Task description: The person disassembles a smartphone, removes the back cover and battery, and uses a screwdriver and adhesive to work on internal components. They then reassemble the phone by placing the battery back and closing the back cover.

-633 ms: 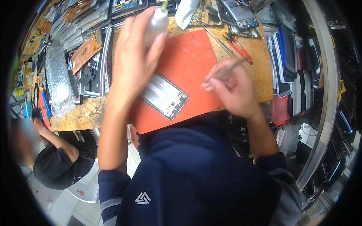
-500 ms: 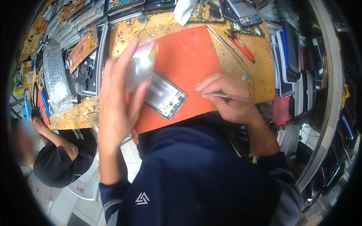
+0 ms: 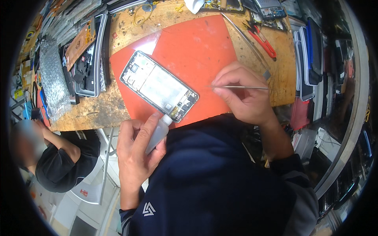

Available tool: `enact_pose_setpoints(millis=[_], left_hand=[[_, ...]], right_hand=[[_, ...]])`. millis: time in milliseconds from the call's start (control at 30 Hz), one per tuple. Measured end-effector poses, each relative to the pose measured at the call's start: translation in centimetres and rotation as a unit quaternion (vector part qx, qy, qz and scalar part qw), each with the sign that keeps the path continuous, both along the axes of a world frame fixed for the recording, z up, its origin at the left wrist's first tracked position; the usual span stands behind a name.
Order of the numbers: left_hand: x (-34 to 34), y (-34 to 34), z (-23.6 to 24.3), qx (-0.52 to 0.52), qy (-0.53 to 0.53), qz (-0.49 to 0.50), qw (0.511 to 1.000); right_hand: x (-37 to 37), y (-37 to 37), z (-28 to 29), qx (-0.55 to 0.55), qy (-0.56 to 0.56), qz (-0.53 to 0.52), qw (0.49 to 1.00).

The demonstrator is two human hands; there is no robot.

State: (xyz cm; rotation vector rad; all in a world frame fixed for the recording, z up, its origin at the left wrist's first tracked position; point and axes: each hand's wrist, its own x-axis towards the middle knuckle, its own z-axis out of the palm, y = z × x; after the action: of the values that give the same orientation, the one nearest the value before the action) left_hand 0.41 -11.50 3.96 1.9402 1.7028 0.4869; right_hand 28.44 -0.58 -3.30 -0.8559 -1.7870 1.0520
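Observation:
An opened phone frame (image 3: 159, 84), silver-edged with bare inner parts, lies slantwise on an orange-red mat (image 3: 197, 51). My left hand (image 3: 138, 149) is closed around a translucent white squeeze bottle (image 3: 158, 135). The bottle's tip points at the phone frame's near edge, close to its right-hand corner; whether it touches, I cannot tell. To the right of the frame, my right hand (image 3: 246, 92) pinches a thin metal tool (image 3: 252, 87) between thumb and fingers. The tool lies almost level above the mat's right side, and its exact kind is hard to make out.
Red-handled pliers (image 3: 264, 45) and a long metal strip (image 3: 244, 35) lie right of the mat on the wooden table (image 3: 281, 78). A tray (image 3: 92, 84) of dark parts and bubble wrap (image 3: 55, 82) stand left. Another person (image 3: 65, 157) sits at lower left.
My left hand has come down toward me from over the phone frame, bringing the bottle to its near edge. The whole frame now shows. My right hand still pinches the tool.

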Motion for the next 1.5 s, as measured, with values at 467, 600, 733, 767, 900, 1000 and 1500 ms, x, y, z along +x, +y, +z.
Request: enact_pose_setpoints(millis=[467, 600, 733, 767, 900, 1000, 1500], left_hand=[[0.7, -0.3, 0.6, -0.028, 0.017, 0.024, 0.999], [-0.6, 0.1, 0.8, 0.024, -0.021, 0.021, 0.999], [-3.6, 2.8, -0.5, 0.145, -0.13, 0.109, 0.975], [-3.9, 3.8, -1.1, 0.196, -0.18, 0.11, 0.958], [-4.7, 10.4, -1.5, 0.161, -0.345, 0.136, 0.915], [-3.0, 16.9, -2.8, 0.165, -0.326, 0.077, 0.927], [0.6, 15.9, -3.4, 0.309, 0.014, 0.051, 0.95]], right_hand=[[-0.9, 0.0, 0.1, 0.103, -0.027, 0.089, 0.99], [-0.9, 0.5, 0.1, 0.116, -0.031, 0.124, 0.985], [-0.9, 1.3, 0.4, 0.131, -0.026, 0.161, 0.978], [-1.0, 1.5, 0.5, 0.134, -0.027, 0.171, 0.976], [-1.2, 2.5, 0.7, 0.145, -0.037, 0.209, 0.966], [-1.2, 3.2, 0.6, 0.142, -0.045, 0.229, 0.962], [-0.6, 3.2, 0.1, 0.152, -0.05, 0.229, 0.96]])
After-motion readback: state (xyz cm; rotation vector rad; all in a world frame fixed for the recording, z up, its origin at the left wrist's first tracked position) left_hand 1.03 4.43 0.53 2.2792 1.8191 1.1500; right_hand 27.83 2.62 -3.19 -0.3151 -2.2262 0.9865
